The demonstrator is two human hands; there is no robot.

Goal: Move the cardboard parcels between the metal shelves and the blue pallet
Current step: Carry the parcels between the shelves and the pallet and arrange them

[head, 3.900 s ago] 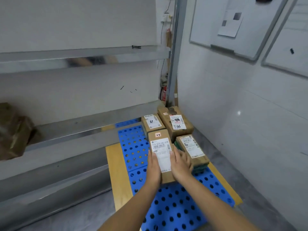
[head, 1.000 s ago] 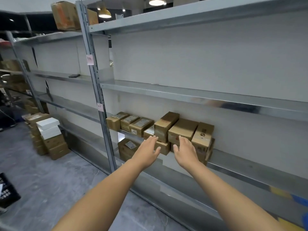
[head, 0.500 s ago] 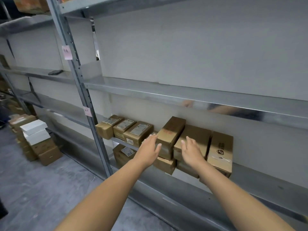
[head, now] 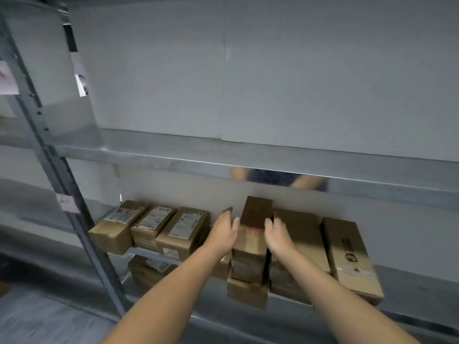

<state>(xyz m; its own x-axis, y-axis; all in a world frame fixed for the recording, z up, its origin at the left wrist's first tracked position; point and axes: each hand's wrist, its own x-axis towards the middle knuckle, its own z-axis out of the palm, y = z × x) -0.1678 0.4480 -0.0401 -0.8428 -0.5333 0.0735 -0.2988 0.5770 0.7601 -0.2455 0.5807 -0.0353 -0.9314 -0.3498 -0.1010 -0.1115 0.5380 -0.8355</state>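
A narrow brown cardboard parcel [head: 255, 214] stands on top of another parcel [head: 247, 292] on the metal shelf [head: 149, 252]. My left hand [head: 223, 232] is at its left side with fingers straight, the thumb touching the parcel's edge. My right hand [head: 275, 234] holds its right side, thumb on top and fingers tucked into the gap beside the neighbouring parcel [head: 301, 234]. The blue pallet is out of view.
Three labelled parcels [head: 154, 225] sit in a row to the left, and a larger box [head: 347, 252] lies at the right. More parcels [head: 151, 269] lie on the shelf below. An upper shelf [head: 173, 160] hangs overhead; a grey upright post [head: 62, 170] stands at left.
I turned from the pallet, where I had held a labelled parcel, to the shelves. My hands reached forward and closed in on the narrow parcel, the right one taking hold.
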